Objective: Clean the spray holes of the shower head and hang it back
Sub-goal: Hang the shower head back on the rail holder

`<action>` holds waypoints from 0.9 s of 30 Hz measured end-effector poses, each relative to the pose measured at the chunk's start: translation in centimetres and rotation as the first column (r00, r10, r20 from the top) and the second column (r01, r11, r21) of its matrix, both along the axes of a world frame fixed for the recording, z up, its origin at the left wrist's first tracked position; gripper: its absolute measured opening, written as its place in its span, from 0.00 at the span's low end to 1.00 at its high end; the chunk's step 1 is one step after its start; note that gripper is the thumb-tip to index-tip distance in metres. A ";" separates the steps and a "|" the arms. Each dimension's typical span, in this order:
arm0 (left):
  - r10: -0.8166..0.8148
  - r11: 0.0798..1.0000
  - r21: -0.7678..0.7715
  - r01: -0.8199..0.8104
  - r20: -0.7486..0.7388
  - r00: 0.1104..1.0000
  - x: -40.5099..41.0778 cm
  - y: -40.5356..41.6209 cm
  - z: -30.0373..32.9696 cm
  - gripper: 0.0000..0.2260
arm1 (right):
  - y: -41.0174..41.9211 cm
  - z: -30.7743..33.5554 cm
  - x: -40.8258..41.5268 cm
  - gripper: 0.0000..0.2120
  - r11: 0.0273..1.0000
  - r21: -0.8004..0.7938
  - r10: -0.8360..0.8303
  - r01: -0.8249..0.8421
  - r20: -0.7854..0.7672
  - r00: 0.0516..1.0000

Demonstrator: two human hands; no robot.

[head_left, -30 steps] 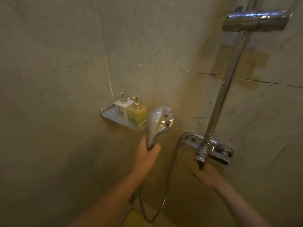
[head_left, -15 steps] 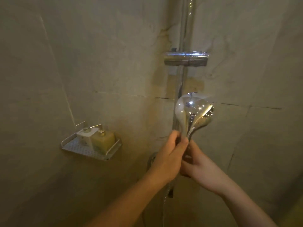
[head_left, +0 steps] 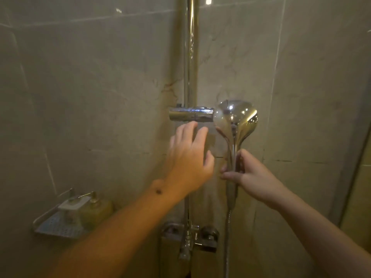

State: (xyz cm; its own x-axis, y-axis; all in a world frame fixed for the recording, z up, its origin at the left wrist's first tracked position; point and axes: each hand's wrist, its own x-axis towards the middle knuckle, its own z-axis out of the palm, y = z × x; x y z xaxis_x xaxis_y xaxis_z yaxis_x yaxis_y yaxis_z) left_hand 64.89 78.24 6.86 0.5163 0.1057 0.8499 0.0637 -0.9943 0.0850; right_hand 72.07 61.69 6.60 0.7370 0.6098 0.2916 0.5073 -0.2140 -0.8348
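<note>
A dim shower corner of large grey marbled tiles (head_left: 100, 87), with a glass panel edge (head_left: 353, 167) closing in the right side. A chrome riser (head_left: 190, 57) runs straight up the middle of the wall, carrying a short horizontal bracket (head_left: 190, 113) across it. The right hand (head_left: 251, 173) is closed around the handle of the shower head (head_left: 236, 117), gripping low on the stem, and holds it upright just right of the riser. The head's chrome back faces the camera, so the spray holes are out of sight. Its left edge sits right against the bracket's right end; whether the two touch cannot be told. The hose (head_left: 227, 237) hangs straight down from the handle, past the mixer valve (head_left: 189, 235) at the foot of the riser. The left hand (head_left: 188, 157) is open and holds nothing, fingers spread and lifted, fingertips just under the bracket and apart from the shower head. Bare wall lies open to the left of the riser and above the bracket. Low in the left corner, a perforated metal shelf (head_left: 50, 227) holds a white dispenser (head_left: 73, 205) and a yellow bottle (head_left: 96, 211) side by side, well clear of both forearms.
</note>
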 end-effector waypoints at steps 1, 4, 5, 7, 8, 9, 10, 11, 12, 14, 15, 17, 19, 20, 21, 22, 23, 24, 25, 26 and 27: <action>0.021 0.999 0.031 -0.021 0.007 1.000 0.2 0.4 0.7 0.26 | 0.0 1.2 0.4 0.13 0.999 0.032 -0.011 0.011 0.007 1.000; 0.081 0.992 0.098 -0.077 -0.036 0.996 0.8 1.2 2.1 0.31 | 0.3 4.7 1.4 0.13 0.992 0.123 -0.031 0.025 0.048 0.998; 0.107 0.988 0.117 -0.099 -0.071 0.992 1.1 1.5 2.3 0.32 | 0.5 5.8 1.8 0.13 0.989 0.145 -0.035 0.025 0.068 0.997; 0.165 0.979 0.141 -0.145 -0.136 0.977 1.7 2.0 2.5 0.35 | 1.0 8.2 2.5 0.13 0.986 0.167 -0.045 0.028 0.100 0.994; 0.187 0.974 0.155 -0.164 -0.148 0.971 1.9 2.2 2.6 0.36 | 1.3 9.4 2.8 0.13 0.984 0.176 -0.044 0.024 0.110 0.993; 0.196 0.971 0.167 -0.172 -0.145 0.970 2.0 2.3 2.6 0.36 | 1.6 10.6 3.3 0.13 0.983 0.182 -0.045 0.022 0.124 0.991; 0.194 0.971 0.170 -0.170 -0.135 0.972 2.1 2.5 2.7 0.36 | 2.0 11.7 3.6 0.12 0.982 0.185 -0.049 0.021 0.143 0.988; 0.187 0.972 0.169 -0.165 -0.125 0.974 2.2 2.6 2.7 0.36 | 2.3 12.7 4.0 0.11 0.982 0.187 -0.054 0.023 0.159 0.986; 0.179 0.973 0.168 -0.159 -0.117 0.977 2.2 2.7 2.7 0.36 | 2.6 13.7 4.2 0.10 0.982 0.189 -0.057 0.025 0.167 0.984; 0.163 0.975 0.169 -0.144 -0.104 0.981 2.3 3.1 2.6 0.36 | 3.3 15.6 4.5 0.11 0.982 0.187 -0.063 0.029 0.179 0.982; 0.155 0.976 0.170 -0.136 -0.100 0.983 2.3 3.2 2.5 0.37 | 3.7 16.5 4.5 0.12 0.982 0.189 -0.062 0.027 0.184 0.981; 0.145 0.975 0.182 -0.127 -0.090 0.985 2.2 3.3 2.2 0.37 | 4.4 18.0 4.5 0.13 0.979 0.205 -0.054 0.015 0.183 0.982; 0.145 0.973 0.194 -0.127 -0.082 0.986 2.3 3.3 2.1 0.36 | 5.0 19.1 4.3 0.14 0.977 0.214 -0.048 0.008 0.183 0.982; 0.147 0.971 0.202 -0.129 -0.076 0.986 2.4 3.4 2.1 0.36 | 5.4 19.6 4.2 0.14 0.975 0.221 -0.046 0.004 0.184 0.982; 0.152 0.968 0.211 -0.134 -0.072 0.986 2.5 3.4 2.1 0.36 | 5.7 20.0 4.0 0.14 0.973 0.231 -0.040 -0.004 0.185 0.982; 0.160 0.966 0.218 -0.140 -0.077 0.984 2.6 3.5 2.0 0.37 | 6.1 20.3 3.9 0.14 0.971 0.240 -0.031 -0.014 0.183 0.983; 0.168 0.963 0.226 -0.146 -0.083 0.982 2.7 3.6 2.0 0.37 | 6.4 20.6 3.8 0.14 0.968 0.250 -0.022 -0.023 0.179 0.984; 0.174 0.961 0.231 -0.150 -0.088 0.981 2.7 3.6 1.9 0.38 | 6.7 20.8 3.7 0.14 0.967 0.253 -0.017 -0.029 0.176 0.984; 0.175 0.961 0.232 -0.150 -0.091 0.980 2.7 3.6 1.8 0.39 | 7.0 20.9 3.8 0.15 0.967 0.251 -0.014 -0.032 0.178 0.984; 0.172 0.962 0.231 -0.147 -0.091 0.981 2.7 3.6 1.8 0.38 | 7.3 20.9 3.8 0.16 0.969 0.245 -0.015 -0.030 0.183 0.983; 0.167 0.962 0.231 -0.142 -0.089 0.982 2.7 3.6 1.7 0.37 | 7.7 20.8 3.8 0.18 0.971 0.237 -0.017 -0.028 0.187 0.982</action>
State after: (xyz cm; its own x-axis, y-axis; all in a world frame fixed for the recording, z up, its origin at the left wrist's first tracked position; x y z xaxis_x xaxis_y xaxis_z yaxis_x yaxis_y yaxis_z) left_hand 67.63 81.85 8.60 0.5972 0.0056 0.8021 0.2146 -0.9646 -0.1530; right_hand 75.86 69.36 27.40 0.6527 0.5105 0.5598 0.6590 -0.0180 -0.7519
